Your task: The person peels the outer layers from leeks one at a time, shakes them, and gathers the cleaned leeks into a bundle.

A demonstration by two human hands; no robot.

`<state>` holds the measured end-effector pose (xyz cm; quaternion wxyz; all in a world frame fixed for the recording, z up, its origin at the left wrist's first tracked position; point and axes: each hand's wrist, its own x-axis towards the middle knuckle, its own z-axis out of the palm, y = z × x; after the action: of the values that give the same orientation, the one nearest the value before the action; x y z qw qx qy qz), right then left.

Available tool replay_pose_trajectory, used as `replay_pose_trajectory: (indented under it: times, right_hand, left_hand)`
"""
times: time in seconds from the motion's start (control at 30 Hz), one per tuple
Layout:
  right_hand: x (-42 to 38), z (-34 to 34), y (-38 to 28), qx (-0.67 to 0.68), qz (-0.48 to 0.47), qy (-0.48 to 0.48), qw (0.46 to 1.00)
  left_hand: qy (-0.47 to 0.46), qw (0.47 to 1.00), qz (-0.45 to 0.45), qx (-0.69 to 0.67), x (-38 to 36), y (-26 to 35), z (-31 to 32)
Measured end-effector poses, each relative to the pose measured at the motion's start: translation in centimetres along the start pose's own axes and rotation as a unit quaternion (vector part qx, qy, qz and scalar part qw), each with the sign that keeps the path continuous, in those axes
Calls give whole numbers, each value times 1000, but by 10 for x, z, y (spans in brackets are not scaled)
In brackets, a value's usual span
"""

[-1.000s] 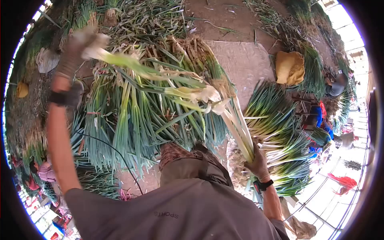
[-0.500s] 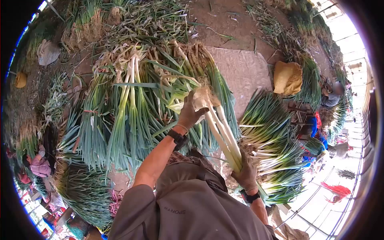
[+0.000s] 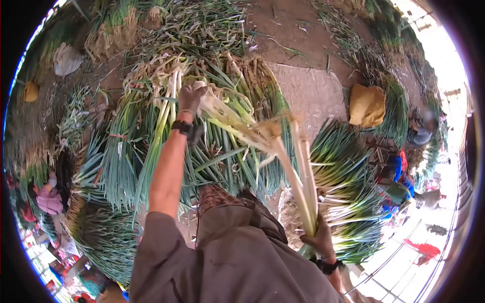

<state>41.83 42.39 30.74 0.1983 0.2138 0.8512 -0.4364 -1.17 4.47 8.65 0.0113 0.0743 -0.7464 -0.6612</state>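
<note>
My gloved right hand (image 3: 319,238) is closed around a few large green onions (image 3: 301,187), whose white shafts and roots point up and away from me. My gloved left hand (image 3: 192,99) is closed on the ends of pale outer leaves (image 3: 222,114), drawn out to the upper left. These leaves stretch toward the root ends and appear still attached there. Beneath the left hand lies a big heap of unpeeled green onions (image 3: 126,161), with brown roots at the far side and green tops toward me.
On the right is a pile of green onions (image 3: 348,192) with white shafts showing. A tan cloth (image 3: 308,96) lies on the ground beyond, near a yellow sack (image 3: 367,105). Leaf scraps (image 3: 197,30) are heaped at the back. Other people sit at far left (image 3: 49,201) and far right (image 3: 420,134).
My left hand has moved from the root ends up and to the left, pulling the outer leaves out long. My right hand has kept its grip on the green onions, shifting slightly right and down.
</note>
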Motion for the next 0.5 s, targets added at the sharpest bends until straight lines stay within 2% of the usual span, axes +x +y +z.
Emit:
replay_pose_trajectory:
  times: [0.03, 0.07, 0.13, 0.17, 0.2, 0.27, 0.4, 0.43, 0.5]
  right_hand:
    - [-5, -3, 2, 34, 13, -2, 999]
    - [-1, -9, 1, 39, 49, -21, 998]
    - [6, -8, -1, 69, 12, -11, 997]
    - [11, -8, -3, 84, -10, -9, 996]
    - [12, -9, -1, 84, -17, -24, 996]
    - [13, -10, -7, 80, -32, -45, 995]
    - [13, -12, 3, 81, -52, -73, 993]
    - [17, -13, 15, 69, -74, -60, 993]
    - [18, -22, 5, -47, -133, -21, 990]
  left_hand:
    - [-70, 997, 27, 29, -15, 36, -6]
    - [-143, 987, 47, -53, -33, 52, 5]
    - [-291, 935, -42, -195, -65, 69, 32]
    - [-278, 941, 66, -182, -66, 35, 55]
    - [-314, 923, -26, -221, -80, 45, 63]
    - [-326, 905, -24, -272, -94, 46, 82]
    - [-426, 860, -26, -280, -103, -23, 124]
    - [-448, 858, -35, -249, -113, -16, 123]
    - [-493, 846, -64, -192, -125, 12, 115]
